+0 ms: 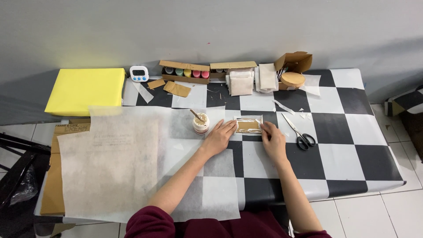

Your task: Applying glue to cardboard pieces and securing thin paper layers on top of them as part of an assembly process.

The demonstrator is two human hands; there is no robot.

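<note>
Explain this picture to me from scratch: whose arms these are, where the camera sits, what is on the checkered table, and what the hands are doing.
There is no machine here. The single picture comes from a camera worn on a person's head, looking down at their own two bare arms in dark red sleeves. The left hand and the right hand press flat on either end of a small brown card piece lying on white tissue paper; neither hand grips anything. Beside the left hand stands a small glue jar with a stick in it. Black-handled scissors lie to the right. A large sheet of tissue paper covers the left of the checkered table. At the back are a yellow block, a small timer and a cardboard box of paint bottles.
</note>
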